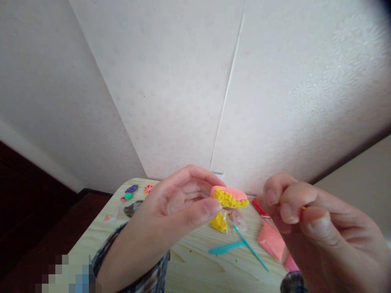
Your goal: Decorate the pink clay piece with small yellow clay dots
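The left hand (pixel 175 211) holds a pink-and-yellow clay piece (pixel 230 198) up above the surface (pixel 195 270), its thumb on the near left end and its fingers curved loosely behind. The clay piece is smooth pink on top, with small yellow lumps packed along the side facing the camera. To its right and apart from it, the right hand (pixel 326 221) has thumb and fingers pinched together, a tiny yellow bit (pixel 304 208) just showing between them.

Below the clay piece lies a packet of yellow clay (pixel 218 223); nearer, a teal plastic knife (pixel 226 247) lies next to a thin teal stick (pixel 253 251). At right are a red packet (pixel 259 207) and a pink clay packet (pixel 271 240). At far left sit a purple grape-like cluster (pixel 131 188), a green ball (pixel 128 196) and a round red slice (pixel 148 189).
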`<action>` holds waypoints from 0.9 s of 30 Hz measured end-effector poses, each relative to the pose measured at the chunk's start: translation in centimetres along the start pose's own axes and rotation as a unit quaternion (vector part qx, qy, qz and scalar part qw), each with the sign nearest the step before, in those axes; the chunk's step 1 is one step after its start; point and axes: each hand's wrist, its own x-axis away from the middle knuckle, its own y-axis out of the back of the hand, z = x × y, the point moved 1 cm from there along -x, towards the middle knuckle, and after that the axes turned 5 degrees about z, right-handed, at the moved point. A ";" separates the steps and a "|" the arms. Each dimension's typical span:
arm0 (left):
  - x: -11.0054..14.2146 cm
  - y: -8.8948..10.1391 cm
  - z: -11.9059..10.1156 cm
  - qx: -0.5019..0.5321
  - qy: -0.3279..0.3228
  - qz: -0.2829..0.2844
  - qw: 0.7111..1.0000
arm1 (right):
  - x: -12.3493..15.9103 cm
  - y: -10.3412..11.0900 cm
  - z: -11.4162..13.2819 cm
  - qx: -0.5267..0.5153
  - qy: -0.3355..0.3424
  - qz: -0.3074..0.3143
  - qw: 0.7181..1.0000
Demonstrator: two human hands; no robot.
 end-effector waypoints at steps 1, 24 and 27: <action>0.0 0.0 0.0 -0.002 0.005 -0.004 1.000 | 0.0 0.1 0.0 0.001 -0.002 -0.002 1.000; 0.0 0.1 -0.1 -0.005 0.001 -0.001 1.000 | -1.0 -1.4 0.5 0.024 -0.016 -0.063 0.998; 0.1 -0.1 -0.4 0.001 0.006 -0.009 1.000 | -1.1 -1.5 0.5 0.007 -0.021 -0.062 0.998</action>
